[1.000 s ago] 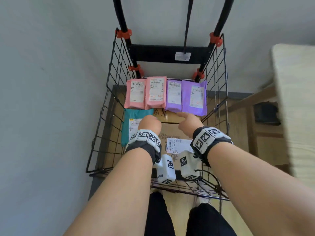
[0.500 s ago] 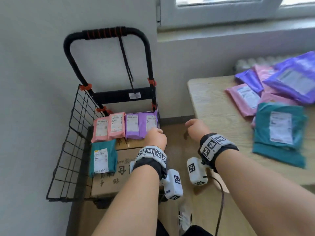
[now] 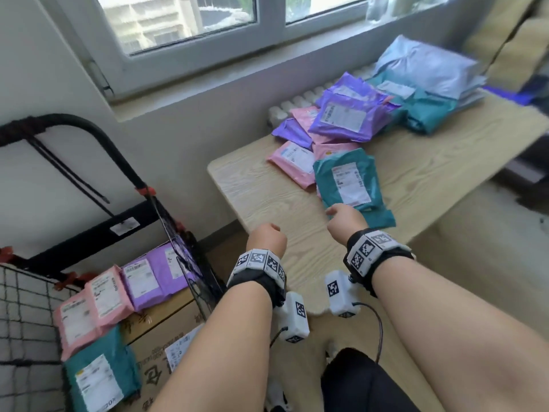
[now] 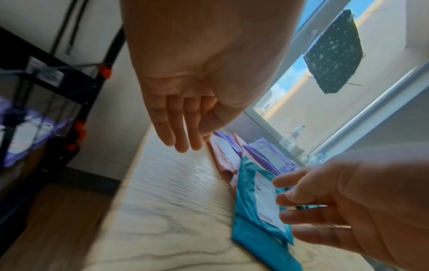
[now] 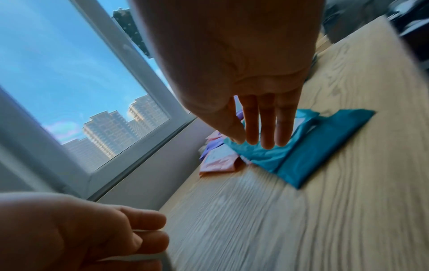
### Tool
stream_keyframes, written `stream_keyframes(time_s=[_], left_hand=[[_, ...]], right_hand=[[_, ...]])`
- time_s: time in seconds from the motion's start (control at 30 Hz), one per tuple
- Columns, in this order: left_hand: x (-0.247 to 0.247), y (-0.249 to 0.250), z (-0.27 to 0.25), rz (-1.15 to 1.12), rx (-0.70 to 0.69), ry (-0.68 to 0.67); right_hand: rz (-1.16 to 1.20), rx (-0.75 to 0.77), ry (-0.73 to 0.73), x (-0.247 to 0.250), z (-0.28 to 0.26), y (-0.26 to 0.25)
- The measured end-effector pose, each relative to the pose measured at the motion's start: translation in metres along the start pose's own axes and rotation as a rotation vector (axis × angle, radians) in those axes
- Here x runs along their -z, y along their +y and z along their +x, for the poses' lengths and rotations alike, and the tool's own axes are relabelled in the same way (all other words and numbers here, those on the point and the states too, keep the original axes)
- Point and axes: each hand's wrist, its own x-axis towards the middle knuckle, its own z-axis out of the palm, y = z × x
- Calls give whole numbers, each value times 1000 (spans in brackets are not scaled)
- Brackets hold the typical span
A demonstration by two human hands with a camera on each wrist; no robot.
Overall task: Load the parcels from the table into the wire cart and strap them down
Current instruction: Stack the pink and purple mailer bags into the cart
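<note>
Both hands have swung away from the black wire cart (image 3: 178, 263) at 9 o'clock, over to the pale wooden worktop (image 3: 267, 197). The right hand (image 3: 346, 217), fingers apart and empty, reaches the nearest teal plastic mailer parcel (image 3: 350, 179); the left hand (image 3: 267, 239) hangs loose, empty. Next pickup, I reckon.

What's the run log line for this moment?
phase: reaching | right hand: open, over teal parcel on table | left hand: open, empty | cart: part loaded

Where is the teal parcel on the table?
In the head view the teal parcel lies on the table, nearest its front edge, overlapping a pink parcel, just beyond the right hand.
</note>
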Motion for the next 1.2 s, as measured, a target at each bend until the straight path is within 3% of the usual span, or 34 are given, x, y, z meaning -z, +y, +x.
stream_keyframes(time_s=[0.23,0.43,0.67,0.9,1.2], left_hand=[[-52,70,37,-21,6,-41],[-97,110,83,-81,119,-36],[-126,135,112,-188,239,25],[-136,136,117,-265,333,85],[-125,124,101,-314,329,227]], right_hand=[[-11,-122,48,55,64,55],[-70,-98,-41,73,146,78],[-106,-72,-107,78,204,90],[-143,-55,-114,75,226,92],[-103,43,-74,77,213,74]])
